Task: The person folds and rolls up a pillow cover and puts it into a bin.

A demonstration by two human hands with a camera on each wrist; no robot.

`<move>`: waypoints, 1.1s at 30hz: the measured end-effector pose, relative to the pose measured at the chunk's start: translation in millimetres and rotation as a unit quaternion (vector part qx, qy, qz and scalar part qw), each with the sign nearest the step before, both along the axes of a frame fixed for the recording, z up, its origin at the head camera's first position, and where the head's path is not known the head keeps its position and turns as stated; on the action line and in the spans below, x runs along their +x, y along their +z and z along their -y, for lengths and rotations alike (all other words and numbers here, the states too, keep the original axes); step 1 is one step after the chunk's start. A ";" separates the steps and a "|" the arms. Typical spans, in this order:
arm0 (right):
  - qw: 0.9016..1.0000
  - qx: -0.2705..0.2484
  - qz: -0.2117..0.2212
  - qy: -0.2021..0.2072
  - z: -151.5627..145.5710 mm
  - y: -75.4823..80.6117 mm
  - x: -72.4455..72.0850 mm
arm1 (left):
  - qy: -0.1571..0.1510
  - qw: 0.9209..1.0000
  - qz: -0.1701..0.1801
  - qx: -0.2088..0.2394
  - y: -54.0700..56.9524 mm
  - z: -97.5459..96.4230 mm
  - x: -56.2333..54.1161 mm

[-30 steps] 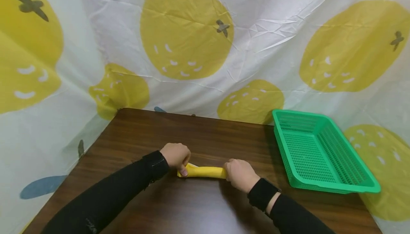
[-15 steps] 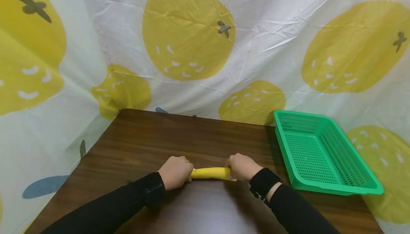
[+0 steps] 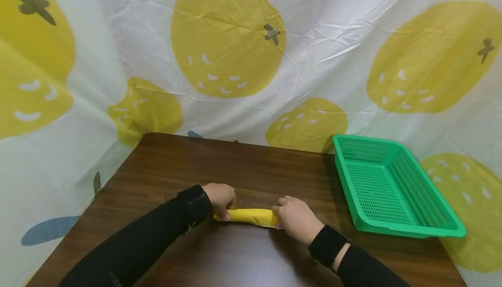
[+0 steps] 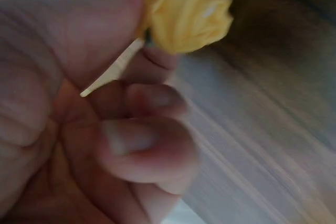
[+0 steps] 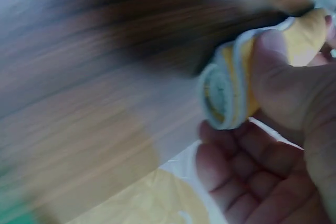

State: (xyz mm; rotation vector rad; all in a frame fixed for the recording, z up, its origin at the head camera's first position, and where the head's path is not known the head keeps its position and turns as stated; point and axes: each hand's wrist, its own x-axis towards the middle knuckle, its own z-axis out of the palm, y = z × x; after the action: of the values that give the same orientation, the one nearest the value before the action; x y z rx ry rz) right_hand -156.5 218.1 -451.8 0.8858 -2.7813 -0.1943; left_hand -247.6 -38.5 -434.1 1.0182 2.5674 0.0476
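A yellow cloth (image 3: 251,215) lies rolled into a narrow tube, held crosswise over the brown table (image 3: 235,165). My left hand (image 3: 220,197) pinches its left end between thumb and fingers. In the left wrist view, that end of the cloth (image 4: 191,14) shows bunched yellow layers. The right end is in my right hand (image 3: 297,218), with the thumb lying along the roll. There, in the right wrist view, the cloth (image 5: 307,35) has a spiral of yellow layers with a pale border. A sliver of white shows under the roll near the right hand.
A green plastic basket (image 3: 392,195) with slotted walls stands at the table's right side. White fabric (image 3: 325,60) printed with large yellow fruit hangs behind the table and along its left side.
Both hands have shifted their hold on the ends of the roll. The left hand moved right and down, then back up. The white edge, first at the upper left, now shows at the lower right.
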 end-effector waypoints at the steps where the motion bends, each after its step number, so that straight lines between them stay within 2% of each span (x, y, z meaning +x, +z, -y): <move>1: 1.000 0.008 -0.002 0.000 2.5 0.2 1.4 | -0.001 1.000 0.017 -0.009 1.9 -0.3 -2.0; 6: 0.999 0.042 -0.003 -0.011 12.1 -1.4 6.0 | 0.009 0.996 0.089 -0.024 12.7 -2.0 -6.6; 8: 0.999 0.039 0.002 -0.016 14.4 -1.8 6.7 | 0.021 0.995 0.095 -0.029 14.5 -1.3 -7.7; 10: 0.999 0.036 0.006 -0.016 15.7 -1.9 6.6 | 0.034 0.996 0.080 -0.027 12.4 1.3 -9.9; 13: 0.999 0.031 0.009 -0.008 16.1 -1.3 4.9 | 0.053 0.998 0.026 -0.009 1.8 10.0 -13.2; 15: 0.999 0.029 0.016 -0.004 14.8 -1.7 2.9 | 0.063 0.997 -0.023 0.025 -5.5 16.2 -10.7; 17: 0.999 0.024 0.028 -0.004 12.7 -1.8 0.4 | 0.053 0.993 -0.088 0.064 -11.4 20.4 -1.9; 18: 0.999 0.020 0.035 -0.005 11.6 -1.6 -1.0 | 0.037 0.988 -0.132 0.074 -13.9 21.2 4.6; 20: 0.999 0.012 0.049 -0.006 9.4 -0.5 -4.2 | -0.005 0.970 -0.230 0.083 -18.6 21.4 21.8; 22: 0.998 0.000 0.068 -0.006 8.1 2.0 -7.5 | -0.047 0.944 -0.321 0.066 -24.2 20.2 39.9; 24: 0.996 -0.012 0.087 -0.003 7.4 4.8 -11.6 | -0.067 0.919 -0.387 0.037 -29.6 18.3 54.9; 26: 0.993 -0.023 0.113 -0.009 7.1 7.6 -15.9 | -0.060 0.908 -0.414 0.021 -32.7 16.3 65.1; 27: 0.991 -0.030 0.127 -0.013 7.3 9.1 -17.9 | -0.050 0.906 -0.419 0.019 -33.7 15.2 67.9; 30: 0.986 -0.040 0.161 -0.026 7.4 11.3 -22.3 | -0.021 0.907 -0.420 0.031 -36.2 13.0 69.8; 33: 0.983 -0.036 0.176 -0.032 8.1 13.1 -22.5 | -0.022 0.907 -0.418 0.038 -40.0 12.6 66.2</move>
State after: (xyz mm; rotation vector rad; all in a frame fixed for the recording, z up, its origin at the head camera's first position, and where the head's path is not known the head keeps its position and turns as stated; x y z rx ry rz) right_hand -179.0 210.0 -438.6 0.8892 -3.1191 0.0595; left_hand -181.4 -51.1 -474.1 1.3363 3.3131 -0.3867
